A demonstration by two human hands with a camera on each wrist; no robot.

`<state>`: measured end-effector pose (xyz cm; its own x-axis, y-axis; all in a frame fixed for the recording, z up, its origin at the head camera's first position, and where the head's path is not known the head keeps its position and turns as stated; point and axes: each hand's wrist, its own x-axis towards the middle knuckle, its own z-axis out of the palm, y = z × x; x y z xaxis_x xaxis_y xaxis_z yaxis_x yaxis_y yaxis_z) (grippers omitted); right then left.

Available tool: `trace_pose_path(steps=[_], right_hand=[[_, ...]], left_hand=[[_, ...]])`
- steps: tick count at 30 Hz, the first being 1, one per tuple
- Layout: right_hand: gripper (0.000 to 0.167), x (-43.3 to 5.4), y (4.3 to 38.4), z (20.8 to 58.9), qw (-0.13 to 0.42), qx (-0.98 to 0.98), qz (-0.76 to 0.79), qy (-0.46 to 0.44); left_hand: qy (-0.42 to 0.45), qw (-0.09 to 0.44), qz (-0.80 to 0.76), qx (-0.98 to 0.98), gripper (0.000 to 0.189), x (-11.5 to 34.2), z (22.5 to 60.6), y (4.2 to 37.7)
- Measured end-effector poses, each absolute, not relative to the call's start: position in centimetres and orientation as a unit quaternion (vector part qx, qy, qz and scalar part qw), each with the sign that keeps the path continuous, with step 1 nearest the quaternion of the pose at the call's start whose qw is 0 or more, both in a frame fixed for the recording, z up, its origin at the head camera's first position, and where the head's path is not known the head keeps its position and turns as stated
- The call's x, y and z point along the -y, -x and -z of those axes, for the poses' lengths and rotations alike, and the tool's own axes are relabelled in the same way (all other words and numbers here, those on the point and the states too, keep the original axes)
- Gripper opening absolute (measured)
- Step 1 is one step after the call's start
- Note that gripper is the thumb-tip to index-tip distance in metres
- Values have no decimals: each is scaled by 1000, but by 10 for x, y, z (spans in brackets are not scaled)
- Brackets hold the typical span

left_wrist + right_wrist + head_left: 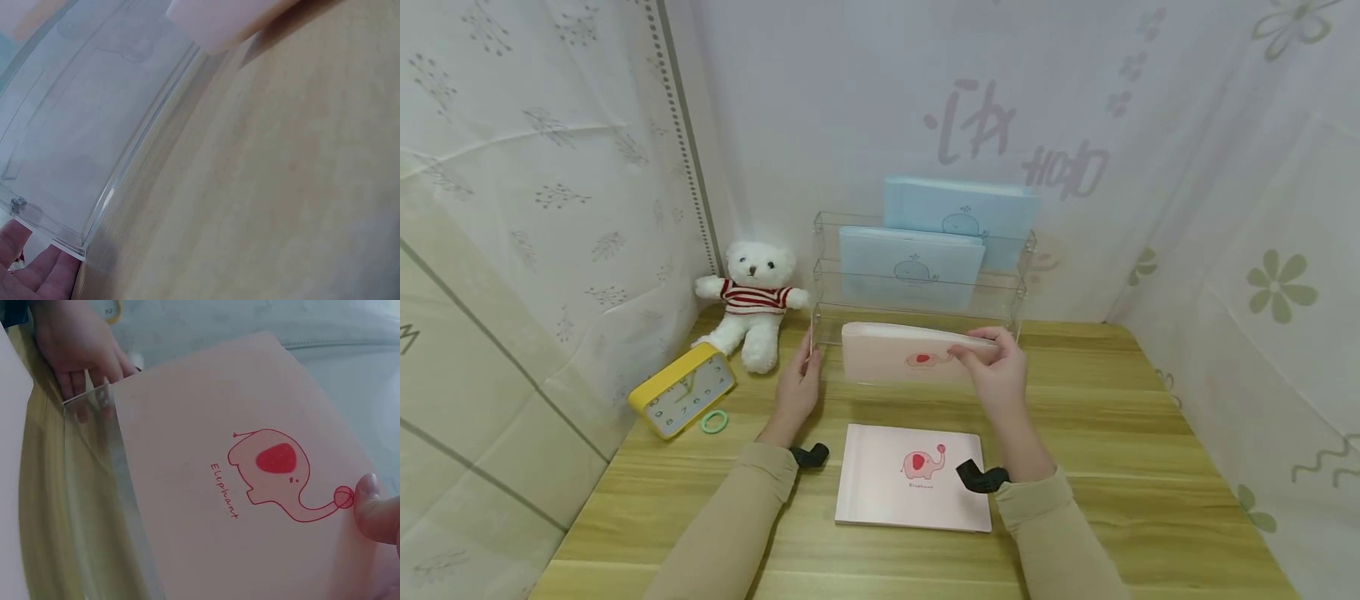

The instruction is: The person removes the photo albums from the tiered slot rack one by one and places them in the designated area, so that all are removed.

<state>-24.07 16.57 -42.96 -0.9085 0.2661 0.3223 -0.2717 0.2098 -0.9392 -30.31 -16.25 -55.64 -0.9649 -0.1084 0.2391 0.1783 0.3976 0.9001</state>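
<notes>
Working over the surface (1112,450): gripping the clear rack (925,314) by its left side with the left hand (797,387), pinching a pink book (880,358), at the rack's lower front, with the right hand (1000,371). Seeing a second pink book (880,479) flat nearer; leftward, bear (755,298), clock (688,396), ring (712,432).

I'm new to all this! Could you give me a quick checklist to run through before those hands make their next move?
1. Right hand gripping the upright pink booklet: ok, thumb on its front.
2. Left hand at the clear rack: ok, touching its left end.
3. Front blue booklet and rear blue booklet standing: ok.
4. Upright pink booklet's lower edge settled in the rack: cannot tell.
5. Flat pink booklet off the table: not ok, it lies there, elephant up.
</notes>
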Motion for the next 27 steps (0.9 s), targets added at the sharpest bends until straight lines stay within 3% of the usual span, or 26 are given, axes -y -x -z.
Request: trace_pose_path(steps=[13,19,27], right_hand=[[36,-175,242,456,118,773,-622,37],[34,-176,249,469,87,770,-631,30],[37,-181,255,478,67,794,-604,27]], left_hand=[[36,134,548,825,59,164,554,303],[49,168,545,820,56,167,566,312],[48,164,547,819,57,166,567,311]])
